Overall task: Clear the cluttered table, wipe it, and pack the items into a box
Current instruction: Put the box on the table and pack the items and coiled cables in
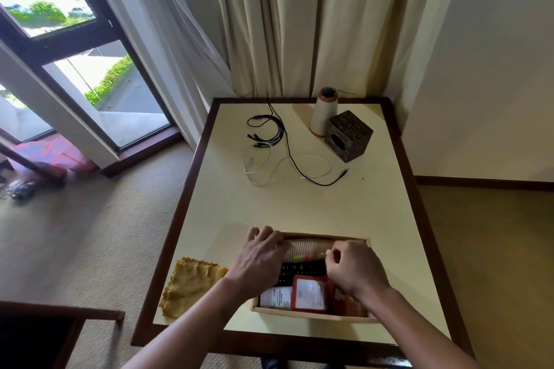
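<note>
A shallow wooden box (314,315) sits near the table's front edge. Inside lie a stack of brown paper cups (305,249) on its side, a black keyboard (302,272), a red card holder (310,293) and a white packet (275,298). My left hand (259,257) rests on the left end of the cup stack, fingers spread over it. My right hand (353,269) is over the box's right side and pinches a small thin stick near the cups. A yellow knitted cloth (192,284) lies to the left of the box.
Black and white cables (278,153) sprawl across the far half of the cream table (389,219). A white vase (323,112) and a dark carved tissue box (349,136) stand at the back right. Curtains hang behind; a dark chair (45,329) is at the lower left.
</note>
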`<action>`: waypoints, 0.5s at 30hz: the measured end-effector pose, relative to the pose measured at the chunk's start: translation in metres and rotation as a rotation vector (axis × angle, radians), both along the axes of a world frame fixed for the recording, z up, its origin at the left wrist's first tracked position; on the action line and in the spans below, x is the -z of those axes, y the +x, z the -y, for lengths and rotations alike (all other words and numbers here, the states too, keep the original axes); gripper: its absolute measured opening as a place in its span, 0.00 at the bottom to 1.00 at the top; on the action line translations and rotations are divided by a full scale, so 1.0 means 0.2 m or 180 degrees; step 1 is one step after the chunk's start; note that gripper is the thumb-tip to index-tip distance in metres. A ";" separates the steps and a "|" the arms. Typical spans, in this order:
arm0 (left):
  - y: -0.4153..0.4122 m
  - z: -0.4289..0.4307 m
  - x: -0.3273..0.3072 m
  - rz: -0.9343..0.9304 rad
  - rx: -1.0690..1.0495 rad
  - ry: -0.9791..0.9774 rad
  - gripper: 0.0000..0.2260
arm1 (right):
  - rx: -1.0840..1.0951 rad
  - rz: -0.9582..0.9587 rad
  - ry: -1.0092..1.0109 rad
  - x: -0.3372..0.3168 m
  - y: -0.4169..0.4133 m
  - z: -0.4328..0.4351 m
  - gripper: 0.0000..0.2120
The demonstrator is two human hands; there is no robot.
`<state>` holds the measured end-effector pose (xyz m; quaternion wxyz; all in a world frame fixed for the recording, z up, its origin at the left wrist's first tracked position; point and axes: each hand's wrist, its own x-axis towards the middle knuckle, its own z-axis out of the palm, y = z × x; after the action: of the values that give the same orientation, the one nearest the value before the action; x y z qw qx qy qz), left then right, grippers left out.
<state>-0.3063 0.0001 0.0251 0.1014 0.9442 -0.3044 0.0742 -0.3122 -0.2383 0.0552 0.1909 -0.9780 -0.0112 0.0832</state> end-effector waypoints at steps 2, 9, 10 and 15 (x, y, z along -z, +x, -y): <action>0.00 0.00 0.01 -0.0037 -0.0184 -0.0175 0.09 | 0.0047 0.0261 0.0277 -0.04 0.05 0.01 0.15; 0.16 0.10 -0.02 -0.0785 -0.0735 -0.0490 0.15 | 0.0207 0.0455 0.0728 -0.02 0.51 0.00 0.20; 0.18 0.12 -0.03 -0.0978 -0.0670 -0.0448 0.17 | 0.0254 0.0363 0.0660 0.01 0.59 -0.01 0.20; 0.24 0.15 0.02 -0.1270 -0.0535 0.0154 0.24 | 0.0423 -0.0145 0.0277 0.17 0.97 -0.04 0.12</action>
<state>-0.2575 -0.0307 0.0219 0.1304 0.9644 -0.2002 -0.1133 -0.1176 -0.2311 0.0209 0.2386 -0.9652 0.0544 0.0920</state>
